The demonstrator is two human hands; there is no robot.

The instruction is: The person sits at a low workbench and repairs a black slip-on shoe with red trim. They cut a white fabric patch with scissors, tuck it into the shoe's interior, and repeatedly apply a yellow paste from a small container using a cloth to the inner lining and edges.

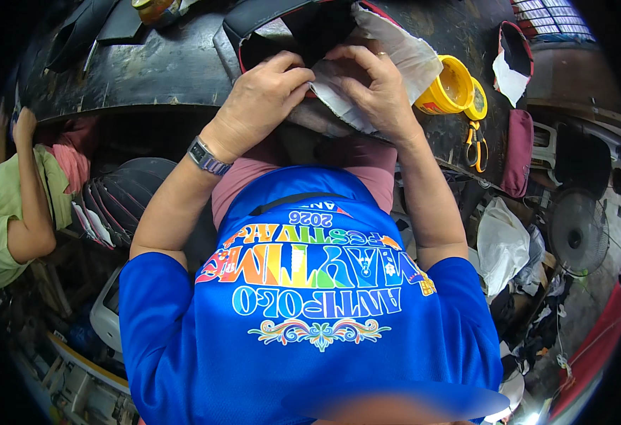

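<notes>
A black bag-like piece (275,15) with red edging lies at the table's near edge, its opening toward me. White lining cloth (402,53) spreads out of its right side and hangs over the edge. My left hand (264,99) is closed, thumb and fingertips pinching the cloth's margin near the red edging. To its right, my right hand (380,88) has its fingers bent and pinched on the white lining. What lies under the right fingertips is hidden. A watch is on my left wrist.
Right of the work stand a yellow tub (448,88) and its yellow lid (477,103), with orange-handled scissors (476,147) below. A maroon pouch (517,152) hangs at the table's right edge. A fan (576,232) stands at far right. Another person's arm (31,191) shows at left.
</notes>
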